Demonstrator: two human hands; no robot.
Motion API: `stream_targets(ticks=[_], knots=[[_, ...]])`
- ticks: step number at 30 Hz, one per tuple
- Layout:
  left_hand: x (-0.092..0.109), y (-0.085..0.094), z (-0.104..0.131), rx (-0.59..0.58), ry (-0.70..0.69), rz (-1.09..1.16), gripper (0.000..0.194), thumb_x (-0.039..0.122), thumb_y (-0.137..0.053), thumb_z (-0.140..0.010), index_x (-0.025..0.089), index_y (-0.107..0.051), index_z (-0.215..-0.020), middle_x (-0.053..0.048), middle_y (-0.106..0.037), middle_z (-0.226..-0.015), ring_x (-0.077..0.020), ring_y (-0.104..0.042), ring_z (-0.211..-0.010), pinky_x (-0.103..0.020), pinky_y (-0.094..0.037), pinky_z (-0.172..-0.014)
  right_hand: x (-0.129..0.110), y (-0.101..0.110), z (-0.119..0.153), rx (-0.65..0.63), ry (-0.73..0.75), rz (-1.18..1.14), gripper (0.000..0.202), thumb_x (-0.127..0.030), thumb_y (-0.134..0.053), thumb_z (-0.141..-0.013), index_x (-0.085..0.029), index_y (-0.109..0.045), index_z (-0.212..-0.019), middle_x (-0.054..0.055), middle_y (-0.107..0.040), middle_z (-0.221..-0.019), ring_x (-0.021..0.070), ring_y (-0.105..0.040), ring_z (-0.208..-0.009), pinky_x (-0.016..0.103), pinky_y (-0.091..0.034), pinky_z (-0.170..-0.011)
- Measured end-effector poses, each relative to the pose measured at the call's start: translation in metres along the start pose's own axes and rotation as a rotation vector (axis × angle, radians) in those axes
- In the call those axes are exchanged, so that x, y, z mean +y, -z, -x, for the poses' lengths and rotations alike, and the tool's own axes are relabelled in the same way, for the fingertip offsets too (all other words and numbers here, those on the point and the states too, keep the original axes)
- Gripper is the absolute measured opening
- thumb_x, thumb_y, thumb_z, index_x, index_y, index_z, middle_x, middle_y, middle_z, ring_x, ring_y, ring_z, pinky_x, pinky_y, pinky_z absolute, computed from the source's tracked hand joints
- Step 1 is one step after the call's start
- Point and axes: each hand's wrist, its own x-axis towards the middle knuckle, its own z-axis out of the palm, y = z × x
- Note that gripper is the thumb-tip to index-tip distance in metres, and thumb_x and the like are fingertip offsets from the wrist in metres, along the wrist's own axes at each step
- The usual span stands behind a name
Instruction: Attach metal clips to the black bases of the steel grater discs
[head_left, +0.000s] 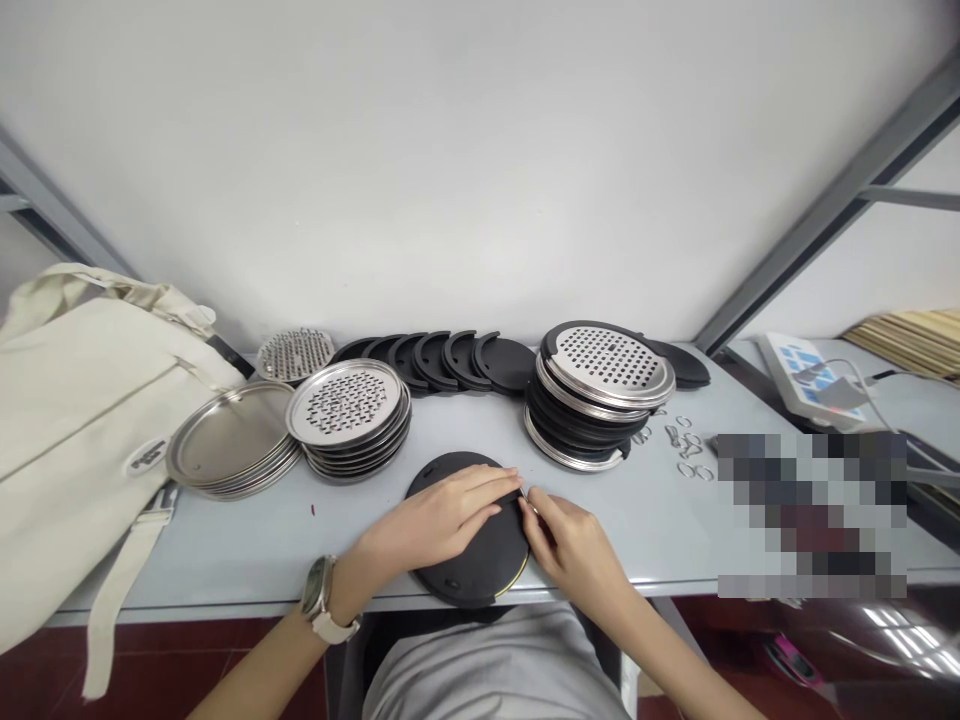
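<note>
A black disc (472,570) lies on the worktop (259,560) at its front edge, right before the person, with a thin yellow line along its lower right rim. The left hand (450,510) rests on top of the disc, palm down, its fingers stretched out and grasping nothing; a watch with a pale strap (335,628) is on that wrist. The right hand (562,530) is at the disc's right edge, thumb and fingers pinched on a small shiny metal piece (523,492), too small to make out fully.

Behind the left hand stand 2 stacks side by side: plain silver plates (232,435) and plates with holes (345,405). A loose plate with holes (295,354) lies behind them. Along the wall (480,180), black discs with raised rims (510,362) overlap in a row. To their right rises a taller stack of black and silver discs (589,420), topped by a plate with holes. Metal rings (686,470) lie scattered beside it. A cream bag (97,430) fills the left end.
</note>
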Motion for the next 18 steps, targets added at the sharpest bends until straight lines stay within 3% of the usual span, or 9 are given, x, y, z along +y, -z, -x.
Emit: stream_targets(ticks=[18], knots=[[0.0003, 0.0011, 0.0001, -0.020, -0.037, -0.099, 0.045, 0.013, -0.040, -0.100, 0.021, -0.040, -0.144, -0.006, -0.049, -0.144, -0.0177, -0.040, -0.137, -0.040, -0.029, -0.120, 0.0056, 0.0051, -0.0005, -0.035, 0.021, 0.074, 0.023, -0.021, -0.036, -0.098, -0.021, -0.049, -0.079, 0.000, -0.055, -0.062, 0.0164, -0.051, -0.053, 0.026, -0.035, -0.053]])
